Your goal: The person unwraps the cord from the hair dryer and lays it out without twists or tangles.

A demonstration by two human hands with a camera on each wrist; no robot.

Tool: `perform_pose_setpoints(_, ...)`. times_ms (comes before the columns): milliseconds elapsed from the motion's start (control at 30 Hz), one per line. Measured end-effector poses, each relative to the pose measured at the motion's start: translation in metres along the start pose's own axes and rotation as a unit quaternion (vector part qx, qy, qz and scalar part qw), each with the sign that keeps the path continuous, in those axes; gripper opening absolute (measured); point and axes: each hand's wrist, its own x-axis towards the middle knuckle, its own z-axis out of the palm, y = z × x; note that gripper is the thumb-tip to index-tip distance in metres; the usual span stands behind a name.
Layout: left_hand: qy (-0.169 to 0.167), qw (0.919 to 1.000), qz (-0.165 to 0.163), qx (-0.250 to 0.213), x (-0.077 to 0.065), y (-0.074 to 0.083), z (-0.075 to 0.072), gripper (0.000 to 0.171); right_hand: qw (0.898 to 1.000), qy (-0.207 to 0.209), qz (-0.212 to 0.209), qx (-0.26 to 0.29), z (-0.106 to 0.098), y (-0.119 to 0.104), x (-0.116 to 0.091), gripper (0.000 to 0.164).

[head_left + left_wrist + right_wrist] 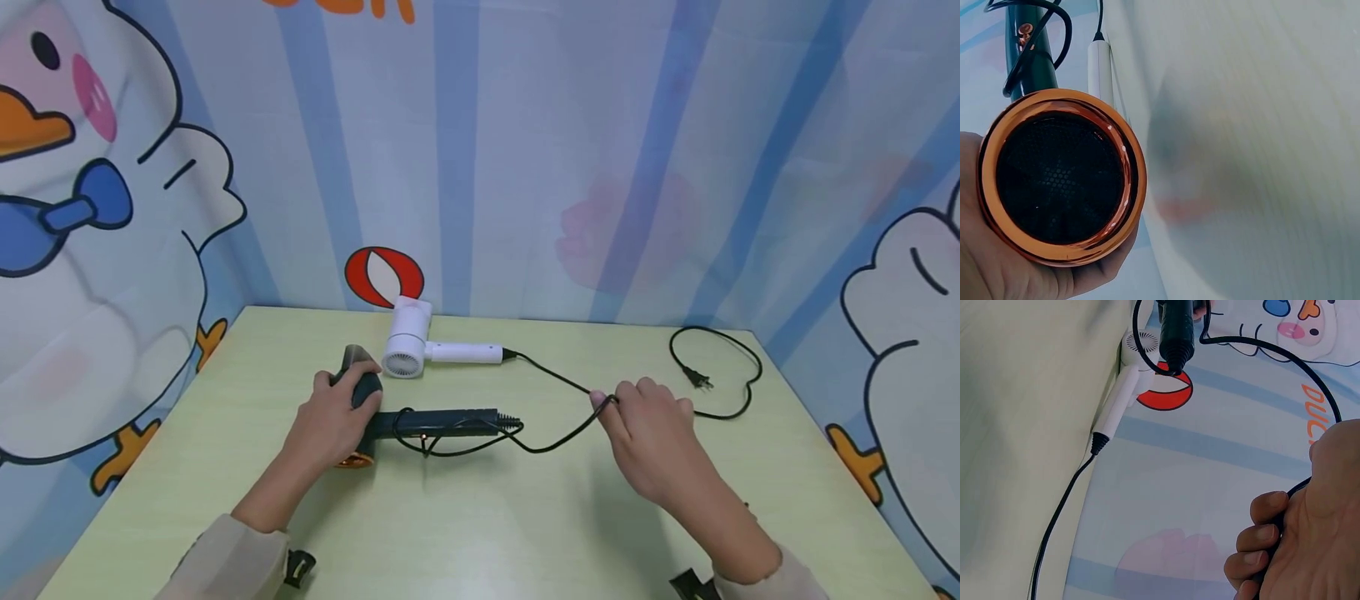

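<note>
My left hand (pixel 324 427) grips the head of a dark green hair dryer (pixel 450 422), its handle pointing right. In the left wrist view the dryer's round copper rim (pixel 1063 259) faces the camera, with a dark mesh inside. A black cord (pixel 551 450) leaves the handle's end and loops loosely around the handle. Farther along, my right hand (pixel 660 446) holds this cord, fingers curled round it in the right wrist view. Behind the green dryer, a white hair dryer (pixel 465 353) lies on the table, touched by neither hand.
The white dryer's black cord (pixel 551 371) runs right and passes behind my right hand. A black cord with a two-prong plug (pixel 697 379) curls at the table's back right. A cartoon-printed curtain (pixel 510 167) stands behind the pale table (pixel 510 533).
</note>
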Motion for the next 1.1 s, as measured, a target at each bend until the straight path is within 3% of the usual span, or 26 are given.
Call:
perform_pose_setpoints(567,0.007,1.0,-0.001,0.005,0.004,-0.001,0.0,0.045,0.999,-0.033,-0.019,-0.03,0.003,-0.006,-0.011,0.059)
perform_pose_setpoints(1100,0.012,0.9998,-0.005,-0.011,0.002,0.005,-0.007,0.044,0.992,-0.094,-0.038,-0.079,0.046,-0.007,-0.018,0.066)
